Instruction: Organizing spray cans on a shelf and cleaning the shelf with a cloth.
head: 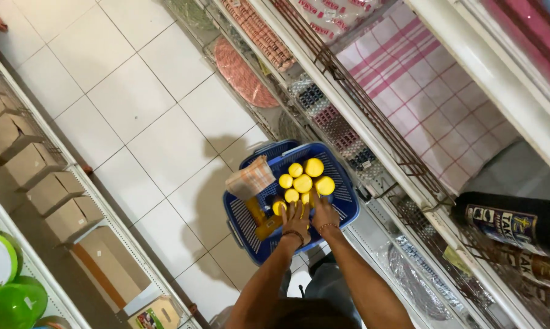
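A blue plastic shopping basket (346,194) stands on the white tiled floor below me. Inside it are several bottles with round yellow caps (303,183) and a folded orange-checked cloth (251,177) at its left side. Both my arms reach down into the basket. My left hand (295,218) rests on a yellow-capped bottle (279,208) near the basket's front. My right hand (323,213) lies beside it, fingers on the neighbouring bottles; whether it grips one is hidden.
On the right runs a shelf rack with pink-checked cloths (420,91), round woven mats (245,76) and dark bottles (513,224). On the left stand shelves with cardboard boxes (52,195) and green plastic lids (13,301).
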